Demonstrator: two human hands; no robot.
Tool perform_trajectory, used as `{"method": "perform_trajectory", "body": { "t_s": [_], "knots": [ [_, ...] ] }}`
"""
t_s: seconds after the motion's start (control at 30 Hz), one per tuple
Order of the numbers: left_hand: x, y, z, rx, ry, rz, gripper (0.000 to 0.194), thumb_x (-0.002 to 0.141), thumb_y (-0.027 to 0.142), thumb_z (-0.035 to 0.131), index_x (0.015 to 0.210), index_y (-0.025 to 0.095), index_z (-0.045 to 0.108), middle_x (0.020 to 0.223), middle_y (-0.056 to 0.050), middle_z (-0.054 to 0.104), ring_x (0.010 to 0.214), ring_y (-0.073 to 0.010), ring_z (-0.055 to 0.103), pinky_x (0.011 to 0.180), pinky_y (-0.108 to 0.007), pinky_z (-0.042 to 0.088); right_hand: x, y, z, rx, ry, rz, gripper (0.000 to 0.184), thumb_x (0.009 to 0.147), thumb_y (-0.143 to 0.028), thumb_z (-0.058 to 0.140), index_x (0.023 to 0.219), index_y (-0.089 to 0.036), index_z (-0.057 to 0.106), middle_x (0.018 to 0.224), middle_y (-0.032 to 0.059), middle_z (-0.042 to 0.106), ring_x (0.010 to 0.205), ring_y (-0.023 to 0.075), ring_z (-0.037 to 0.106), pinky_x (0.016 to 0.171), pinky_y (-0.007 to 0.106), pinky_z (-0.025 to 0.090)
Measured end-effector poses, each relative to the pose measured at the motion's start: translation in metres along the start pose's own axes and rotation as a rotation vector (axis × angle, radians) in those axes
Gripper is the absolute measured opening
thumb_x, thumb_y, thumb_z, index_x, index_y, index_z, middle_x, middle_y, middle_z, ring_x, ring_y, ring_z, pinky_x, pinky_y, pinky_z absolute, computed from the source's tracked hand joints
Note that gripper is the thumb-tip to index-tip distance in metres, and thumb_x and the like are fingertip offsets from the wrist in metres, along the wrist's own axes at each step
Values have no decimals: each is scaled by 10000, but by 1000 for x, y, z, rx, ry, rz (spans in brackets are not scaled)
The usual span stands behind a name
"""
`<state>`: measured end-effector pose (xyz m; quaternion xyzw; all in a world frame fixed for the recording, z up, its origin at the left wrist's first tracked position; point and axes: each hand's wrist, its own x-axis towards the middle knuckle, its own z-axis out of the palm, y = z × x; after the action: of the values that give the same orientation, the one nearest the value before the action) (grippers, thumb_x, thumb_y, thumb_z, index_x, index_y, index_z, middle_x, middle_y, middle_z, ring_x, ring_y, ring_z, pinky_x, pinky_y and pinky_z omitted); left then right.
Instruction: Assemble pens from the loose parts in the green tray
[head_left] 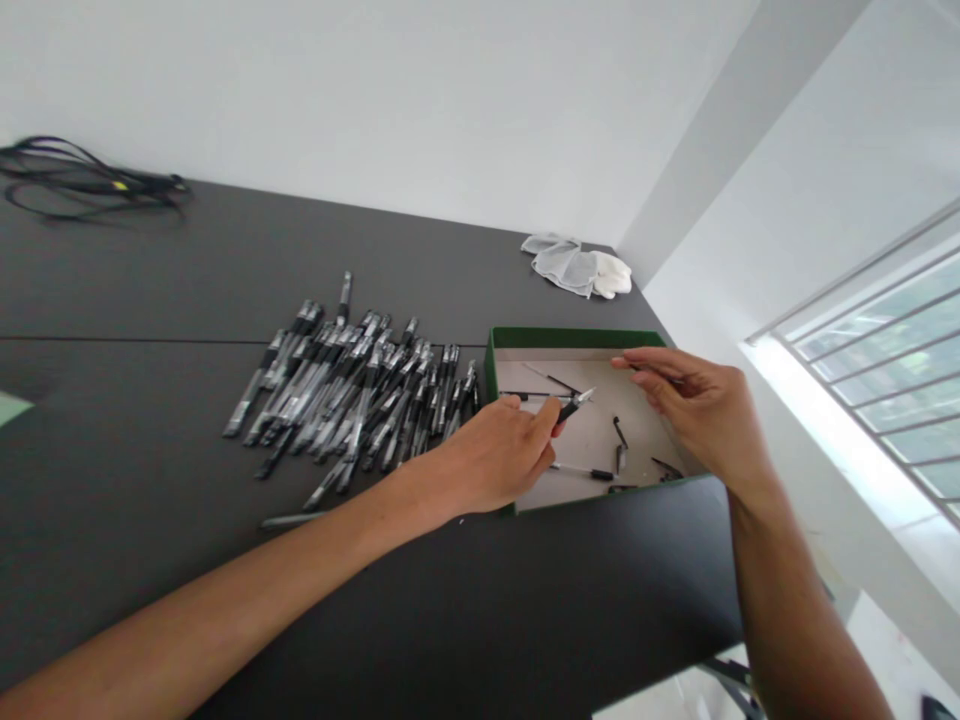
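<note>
My left hand (517,450) is closed around a pen (571,408), whose black grip and pale tip stick out past the fingers over the box. My right hand (694,405) hovers above the box's right side, thumb and fingers pinched on a small dark piece too hidden to name. Below both hands is a shallow box (570,338) with green walls and a pale inside. In it lie a pen refill with a black end (600,474), other thin black pieces and small black caps (619,432). Left of the box, many black-and-clear pens (360,400) lie in a loose pile.
White gloves (574,268) lie by the wall behind the box. A coiled black cable (90,185) is at the far left. The dark table (420,610) ends near my right forearm. A barred window (892,350) is on the right.
</note>
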<state>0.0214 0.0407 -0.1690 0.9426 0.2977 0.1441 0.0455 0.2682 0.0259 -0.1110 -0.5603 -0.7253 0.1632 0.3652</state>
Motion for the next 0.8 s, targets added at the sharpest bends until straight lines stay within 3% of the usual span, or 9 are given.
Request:
{"method": "perform_trajectory", "body": {
  "t_s": [0.1,0.23,0.33,0.43,0.6,0.7,0.8],
  "knots": [
    [0,0,0,-6,-4,1,287,1064,239,331,1226,79,506,779,-69,703,749,-247,655,821,-384,456,-1,-4,-2,-73,-19,-1,306,1026,-423,521,1075,-224,747,877,50,730,644,158,603,606,292,478],
    [0,-1,0,-25,-1,1,257,1062,232,330,1185,99,513,753,-49,687,725,-234,640,797,-373,446,-4,-6,1,-101,89,40,332,1072,-444,390,1150,-251,649,690,-6,554,567,151,525,545,273,405],
    [0,-1,1,-31,4,3,245,1059,227,331,1162,103,516,728,-40,674,702,-229,626,798,-374,442,-7,-3,4,-62,147,52,264,1068,-417,397,1206,-270,568,682,-25,519,562,150,513,532,263,396],
    [0,-1,2,-22,8,6,249,1059,231,330,1165,106,517,726,-44,675,697,-236,622,789,-378,439,-5,0,5,-27,101,11,269,1045,-418,469,1259,-261,514,706,-31,548,565,143,513,543,261,416],
    [0,-1,2,-22,4,8,265,1054,216,324,1188,100,520,758,-60,689,724,-235,632,797,-376,441,-3,-4,7,35,59,-8,288,927,-477,694,1049,-220,652,807,22,671,628,146,585,550,260,441],
    [0,-1,2,-28,4,3,260,1048,214,331,1197,104,514,758,-54,688,723,-229,636,802,-373,446,-4,-8,12,28,20,-62,300,1003,-498,575,1038,-224,691,774,28,657,680,172,617,601,284,459],
    [0,-1,2,-20,-5,2,247,1050,221,339,1181,108,514,753,-49,686,714,-220,636,809,-365,447,-4,-11,18,-44,-6,-140,354,1066,-491,423,1150,-235,651,816,33,626,709,181,585,673,317,456]
  ]
}}
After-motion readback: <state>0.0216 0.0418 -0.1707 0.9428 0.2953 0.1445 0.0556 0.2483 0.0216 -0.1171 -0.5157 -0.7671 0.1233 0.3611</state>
